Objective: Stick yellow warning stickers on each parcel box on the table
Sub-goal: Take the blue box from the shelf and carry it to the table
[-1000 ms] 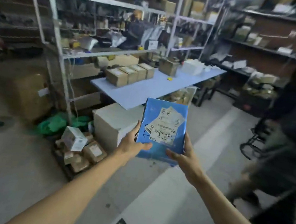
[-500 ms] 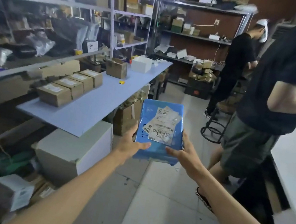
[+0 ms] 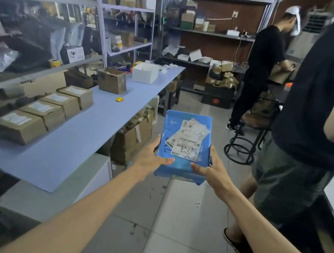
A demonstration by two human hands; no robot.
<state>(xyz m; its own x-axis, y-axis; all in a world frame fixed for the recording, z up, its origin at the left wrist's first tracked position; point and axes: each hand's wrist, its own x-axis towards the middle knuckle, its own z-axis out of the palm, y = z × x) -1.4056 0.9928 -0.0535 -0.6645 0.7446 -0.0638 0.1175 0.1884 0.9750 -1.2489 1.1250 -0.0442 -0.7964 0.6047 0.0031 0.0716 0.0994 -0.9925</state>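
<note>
So, both hands clamp tray, right of table.
L hand (image 3: pixel 152 159) & R hand (image 3: pixel 211 170) wrapped round tray (image 3: pixel 181 170); tilt it & loose labels (image 3: pixel 188 142) slide off before reaching table (image 3: pixel 66 149) boxes (image 3: pixel 39 112).

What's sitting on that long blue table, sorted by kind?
Sealed brown parcel boxes with labels: 4
Open brown box: 1
White box: 1
Small yellow item: 1
Total: 7

Interior, dim, cool bluish cast. Left shelving (image 3: pixel 47 20) soft and smeared; tabletop (image 3: pixel 77 134) evenly lit. Wide-angle bowing of straight lines toward the edges.
</note>
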